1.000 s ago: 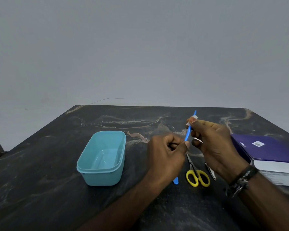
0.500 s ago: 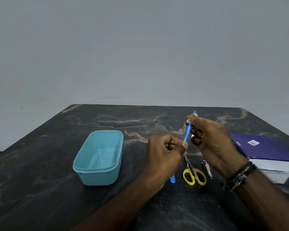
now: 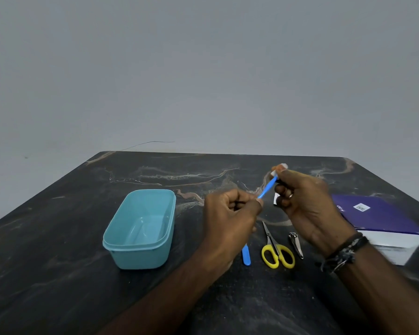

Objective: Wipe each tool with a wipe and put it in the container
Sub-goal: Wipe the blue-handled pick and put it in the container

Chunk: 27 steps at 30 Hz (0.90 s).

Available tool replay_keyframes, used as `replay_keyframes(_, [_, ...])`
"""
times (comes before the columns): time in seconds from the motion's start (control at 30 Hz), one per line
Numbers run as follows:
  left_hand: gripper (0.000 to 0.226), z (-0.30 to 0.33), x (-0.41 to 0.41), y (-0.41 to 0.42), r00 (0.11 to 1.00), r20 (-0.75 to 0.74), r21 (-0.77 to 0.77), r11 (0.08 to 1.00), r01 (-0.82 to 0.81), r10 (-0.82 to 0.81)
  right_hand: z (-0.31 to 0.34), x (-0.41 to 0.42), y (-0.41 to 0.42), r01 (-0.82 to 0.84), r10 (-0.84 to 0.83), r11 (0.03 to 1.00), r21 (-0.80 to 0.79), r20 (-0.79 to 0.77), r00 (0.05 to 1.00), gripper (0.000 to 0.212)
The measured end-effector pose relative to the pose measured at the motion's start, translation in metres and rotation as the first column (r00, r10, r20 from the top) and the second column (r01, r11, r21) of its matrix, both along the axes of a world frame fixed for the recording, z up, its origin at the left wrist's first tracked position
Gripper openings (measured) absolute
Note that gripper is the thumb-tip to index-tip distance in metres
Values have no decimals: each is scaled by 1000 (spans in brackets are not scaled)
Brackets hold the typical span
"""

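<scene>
Centre right of frame: left hand (image 3: 230, 213) grips the blue tool (image 3: 266, 189); right hand (image 3: 305, 204) pinches a white wipe (image 3: 279, 169) over its tip. Teal container (image 3: 121, 247) stands left of centre.

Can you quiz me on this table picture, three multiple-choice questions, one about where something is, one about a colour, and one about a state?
1. Where do the scissors lie?
A. inside the container
B. on the table between the blue tool's lower end and the nail clipper
C. on the purple box

2. What colour are the scissor handles?
A. yellow
B. red
C. green

3. What state is the container in?
A. lidded
B. holding two tools
C. open with no tool inside

Answers:
1 B, they lie flat on the table, the blue tool on one side and the nail clipper on the other.
2 A, both loops are yellow.
3 C, its bare teal floor shows.
</scene>
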<state>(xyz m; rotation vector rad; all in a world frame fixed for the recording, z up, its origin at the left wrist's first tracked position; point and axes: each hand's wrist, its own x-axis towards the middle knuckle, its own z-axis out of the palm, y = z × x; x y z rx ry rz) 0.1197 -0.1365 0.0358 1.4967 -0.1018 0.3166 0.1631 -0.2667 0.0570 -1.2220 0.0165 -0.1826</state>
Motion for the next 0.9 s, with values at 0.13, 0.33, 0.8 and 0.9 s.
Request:
replay_keyframes(0.13, [16,2,2,1,999,-21,-65,997,-36,34,-1,1,-1,18,-18,999,51,2,1000,14])
replay_keyframes(0.33, [16,9,4,6,993,-23,-261,958,-117,115,4,-2,-2,-43,43,997,64,-2,999,10])
replay_keyframes(0.8, [13,8,13,14,953,18,-255,923,-287,302,-10,-21,23,-390,371,817,-425,-129,920,30])
replay_keyframes(0.9, [10,7,10,10,968,32,-191,952,-239,250,-9,-18,21,-339,338,856,-390,-72,938,32])
